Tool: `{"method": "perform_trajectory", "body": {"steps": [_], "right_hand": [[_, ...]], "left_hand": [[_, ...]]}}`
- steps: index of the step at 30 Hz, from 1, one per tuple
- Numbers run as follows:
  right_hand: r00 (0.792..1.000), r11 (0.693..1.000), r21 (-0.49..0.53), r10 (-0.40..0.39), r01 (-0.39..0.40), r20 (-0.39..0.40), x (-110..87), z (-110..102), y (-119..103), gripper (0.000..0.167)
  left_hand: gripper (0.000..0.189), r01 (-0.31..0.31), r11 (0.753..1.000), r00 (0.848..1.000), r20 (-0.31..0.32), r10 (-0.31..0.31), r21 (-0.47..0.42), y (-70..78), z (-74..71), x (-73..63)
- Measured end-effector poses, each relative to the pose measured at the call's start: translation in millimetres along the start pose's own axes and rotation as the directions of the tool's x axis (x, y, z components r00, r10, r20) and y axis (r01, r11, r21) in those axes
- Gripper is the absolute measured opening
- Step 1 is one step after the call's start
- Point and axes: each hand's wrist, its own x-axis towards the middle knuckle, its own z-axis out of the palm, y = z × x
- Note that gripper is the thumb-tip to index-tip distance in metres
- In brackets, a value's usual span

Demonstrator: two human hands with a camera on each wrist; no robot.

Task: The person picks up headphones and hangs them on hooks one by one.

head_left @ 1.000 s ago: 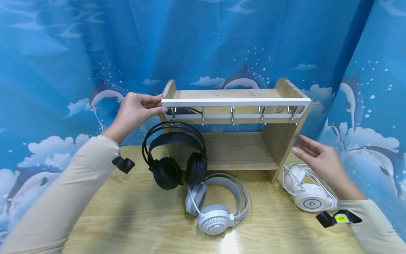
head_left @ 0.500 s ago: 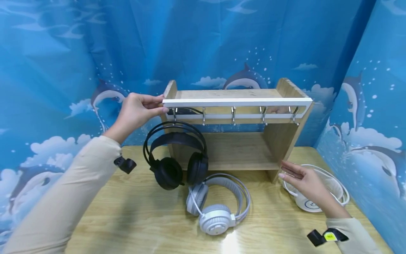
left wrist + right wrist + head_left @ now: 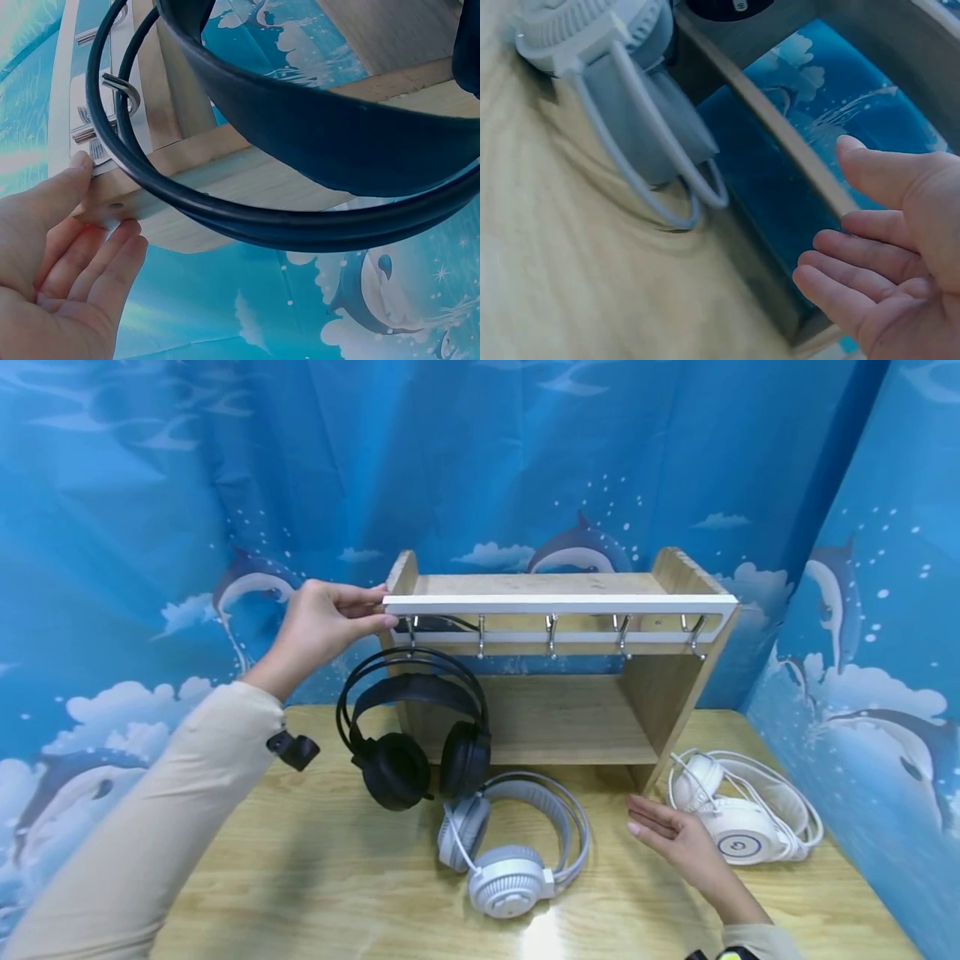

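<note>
A small wooden shelf rack [image 3: 555, 718] with a white rail of metal hooks [image 3: 552, 635] stands on the table. My left hand [image 3: 318, 622] grips its upper left corner; the left wrist view shows the thumb at the rail's end and the fingers against the side panel. Black headphones [image 3: 397, 768] hang by their band from the leftmost hook, just beneath that hand. My right hand [image 3: 686, 852] holds nothing, fingers extended, in front of the rack's lower right corner. Grey-white headphones [image 3: 510, 881] lie on the table before the rack.
White headphones [image 3: 742, 831], their cable looped, lie on the table [image 3: 345, 893] to the right of the rack. A blue dolphin-print curtain [image 3: 480, 460] closes off the back and right side. The remaining hooks carry nothing.
My right hand has left the rack's right side panel and come down and toward me, uncovering the white headphones. The left hand stays at the corner; the black headphones hang as before.
</note>
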Motion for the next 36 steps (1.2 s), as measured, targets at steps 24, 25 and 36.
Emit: {"method": "perform_trajectory", "body": {"steps": [24,25,36], "right_hand": [[0.965,0.966,0.144,0.234,-0.216,-0.116,1.6,68,32,0.042],[0.963,0.965,0.141,0.239,-0.221,-0.125,2.3,69,32,0.042],[0.922,0.943,0.063,0.331,-0.325,-0.198,5.9,78,20,0.039]], "left_hand": [[0.05,-0.009,1.0,1.0,0.0,0.009,-0.018,-1.2,0.4,0.9],[0.05,-0.008,1.0,1.0,-0.002,0.008,-0.019,-1.1,0.5,1.0],[0.05,-0.009,1.0,1.0,-0.01,0.009,-0.008,-0.9,0.4,-0.4]]}}
